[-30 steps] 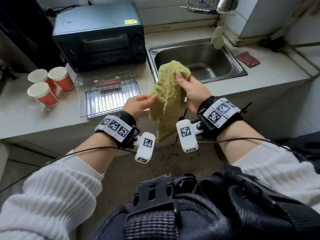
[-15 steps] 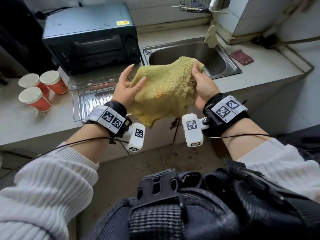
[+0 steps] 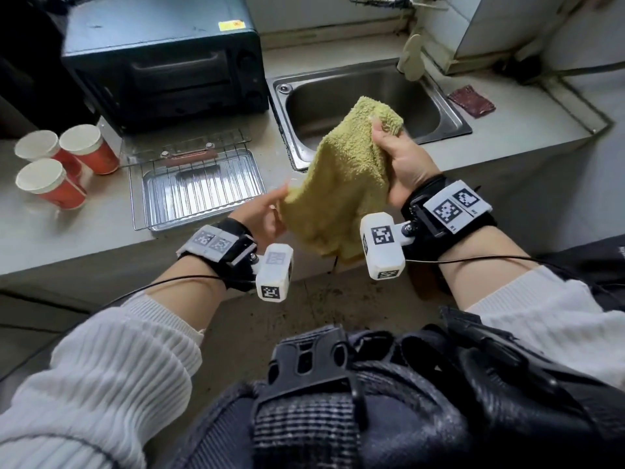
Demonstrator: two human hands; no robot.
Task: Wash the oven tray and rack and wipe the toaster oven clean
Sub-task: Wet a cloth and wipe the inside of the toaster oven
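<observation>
Sink (image 3: 453,125) looks empty; tray (image 3: 203,191) under rack (image 3: 189,147) by the bench (image 3: 67,231) near edge. Both hands, left (image 3: 262,216) and right (image 3: 402,157), pinch the towel (image 3: 338,184).

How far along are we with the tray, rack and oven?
Done, it seems: the shiny metal oven tray and wire rack lie out on the grey counter, apart from the steel sink. In hand: the right hand grips the yellow-green terry cloth and the left hand pinches its lower edge. Left: wiping the closed black toaster oven.
</observation>
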